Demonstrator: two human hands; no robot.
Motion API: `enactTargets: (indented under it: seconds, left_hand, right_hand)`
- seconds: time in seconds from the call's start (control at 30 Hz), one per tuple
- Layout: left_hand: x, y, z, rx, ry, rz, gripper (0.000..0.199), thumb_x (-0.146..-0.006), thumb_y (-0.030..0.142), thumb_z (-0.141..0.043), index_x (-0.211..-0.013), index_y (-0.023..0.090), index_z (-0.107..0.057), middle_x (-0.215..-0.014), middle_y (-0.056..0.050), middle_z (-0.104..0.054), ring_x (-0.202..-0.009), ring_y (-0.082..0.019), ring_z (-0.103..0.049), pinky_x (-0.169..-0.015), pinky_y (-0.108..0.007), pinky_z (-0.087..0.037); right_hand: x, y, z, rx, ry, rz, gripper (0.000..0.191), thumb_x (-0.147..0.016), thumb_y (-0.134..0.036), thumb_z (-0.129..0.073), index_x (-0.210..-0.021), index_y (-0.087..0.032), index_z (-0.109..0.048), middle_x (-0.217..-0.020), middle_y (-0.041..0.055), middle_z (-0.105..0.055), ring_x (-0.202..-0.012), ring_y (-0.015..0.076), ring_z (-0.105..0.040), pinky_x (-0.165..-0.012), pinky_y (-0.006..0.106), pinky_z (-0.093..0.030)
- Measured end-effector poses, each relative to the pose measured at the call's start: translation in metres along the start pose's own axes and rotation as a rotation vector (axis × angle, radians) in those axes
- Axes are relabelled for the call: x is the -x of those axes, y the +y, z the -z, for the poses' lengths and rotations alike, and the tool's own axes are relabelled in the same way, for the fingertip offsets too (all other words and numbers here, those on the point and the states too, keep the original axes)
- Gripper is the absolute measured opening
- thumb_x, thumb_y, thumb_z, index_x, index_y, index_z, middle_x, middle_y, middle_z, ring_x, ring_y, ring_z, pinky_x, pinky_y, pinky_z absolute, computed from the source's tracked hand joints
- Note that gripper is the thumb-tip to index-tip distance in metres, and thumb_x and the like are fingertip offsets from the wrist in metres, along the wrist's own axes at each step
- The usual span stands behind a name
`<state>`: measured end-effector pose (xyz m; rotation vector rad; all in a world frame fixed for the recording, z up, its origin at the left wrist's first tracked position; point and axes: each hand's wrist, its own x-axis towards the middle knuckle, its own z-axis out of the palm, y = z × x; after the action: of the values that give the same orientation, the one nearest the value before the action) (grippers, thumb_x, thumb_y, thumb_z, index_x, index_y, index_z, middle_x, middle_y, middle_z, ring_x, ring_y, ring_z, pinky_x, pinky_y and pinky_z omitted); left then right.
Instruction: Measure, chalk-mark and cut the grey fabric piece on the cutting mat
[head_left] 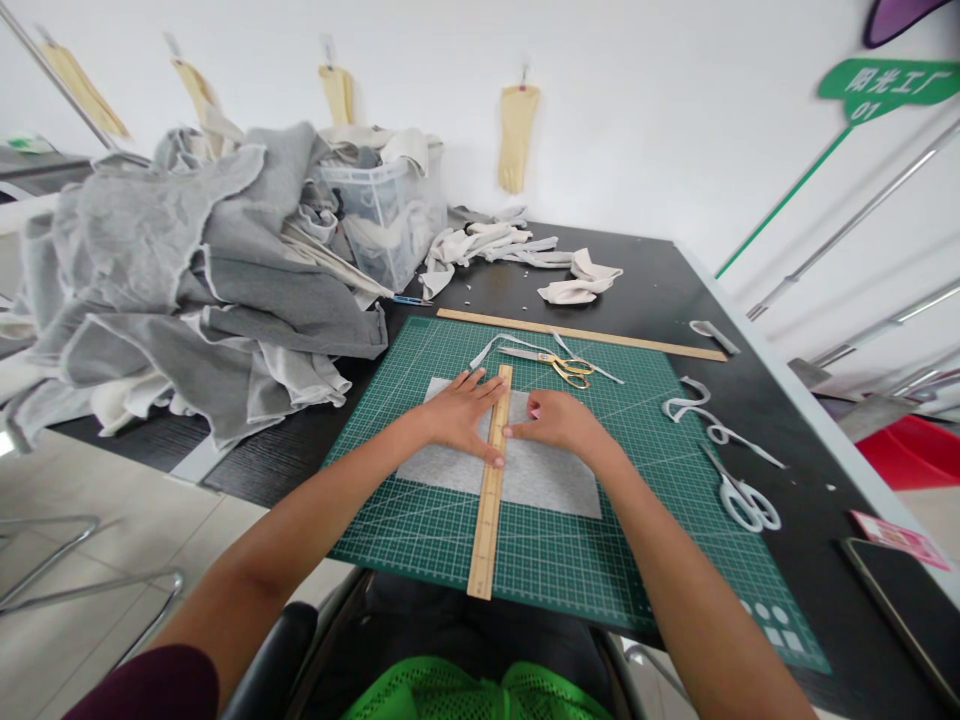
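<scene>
A grey piece of fabric (551, 480) lies flat on the green cutting mat (570, 570). Across it, nearly upright in the view, runs a short wooden ruler (487, 520). My left hand (463, 412) is spread over the fabric and presses on the ruler's left side, fingers apart. On the other side, my right hand (556, 420) has its fingers curled in, with the thumb pointing at the ruler's right edge; a small pink bit shows at its fingers, too small to name. Gold-handled scissors (559, 366) and a thin grey strip (499, 343) lie just beyond the hands.
A long wooden ruler (585, 334) crosses the mat's far edge. White-handled scissors (746, 503), curled strips (694, 405) and a phone (904, 610) lie at right. Left are a large grey fabric heap (157, 230) and a plastic bin (390, 220); scraps (487, 245) lie behind.
</scene>
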<state>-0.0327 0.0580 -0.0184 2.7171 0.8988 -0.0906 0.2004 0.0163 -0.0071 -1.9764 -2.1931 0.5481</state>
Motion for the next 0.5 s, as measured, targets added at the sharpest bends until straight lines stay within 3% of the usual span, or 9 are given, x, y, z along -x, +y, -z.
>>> enactTargets:
  seconds: [0.5]
  left_hand:
    - [-0.0001, 0.0001, -0.0014, -0.003, 0.011, 0.002, 0.130, -0.069, 0.089, -0.055, -0.164, 0.021, 0.001, -0.172, -0.009, -0.001, -0.158, -0.039, 0.003, -0.128, -0.053, 0.000]
  right_hand:
    - [0.0011, -0.0011, 0.0015, -0.011, -0.004, 0.006, 0.051, -0.066, -0.068, -0.080, -0.076, -0.022, -0.062, -0.077, 0.0042, -0.070, -0.065, 0.0189, -0.058, -0.054, 0.028, -0.028]
